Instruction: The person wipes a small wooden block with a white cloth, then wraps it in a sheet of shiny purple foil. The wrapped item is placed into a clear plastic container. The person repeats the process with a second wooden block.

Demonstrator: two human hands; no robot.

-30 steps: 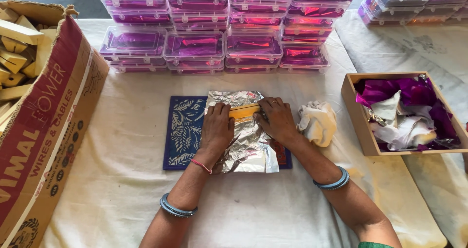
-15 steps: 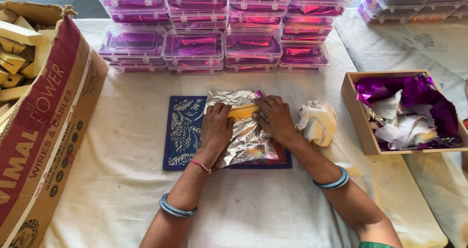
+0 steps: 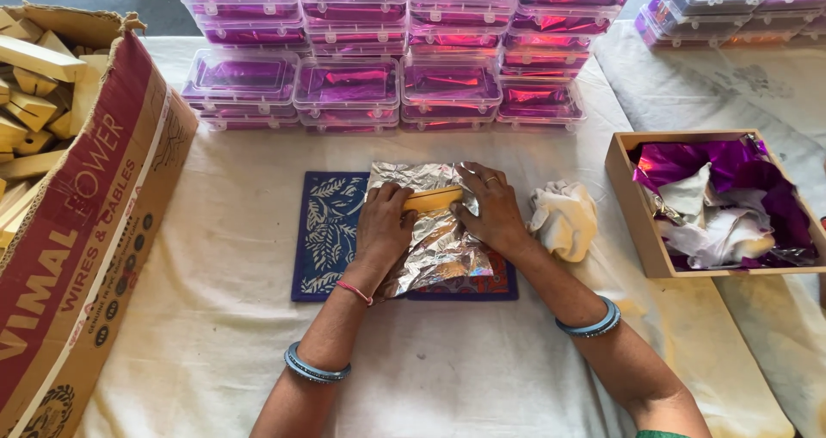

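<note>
A yellow-orange bar point(image 3: 433, 200) lies across a crinkled sheet of silver foil point(image 3: 440, 249) on a blue patterned mat point(image 3: 331, 231). My left hand point(image 3: 384, 228) presses on the bar's left end and the foil. At the bar's right end, my right hand point(image 3: 492, 210) pinches the foil's upper edge down over it. The foil's near edge is lifted off the mat. Both hands grip foil and bar together.
Stacks of clear plastic boxes with purple foil point(image 3: 387, 51) stand behind the mat. A cardboard carton of wooden pieces point(image 3: 77, 197) is at left. A crumpled white cloth point(image 3: 564, 219) lies right of the mat. A wooden tray point(image 3: 632, 219) holds purple foil and paper.
The foil's near edge has lifted and curled toward the bar, uncovering the mat's lower right part. Both hands stay on the bar.
</note>
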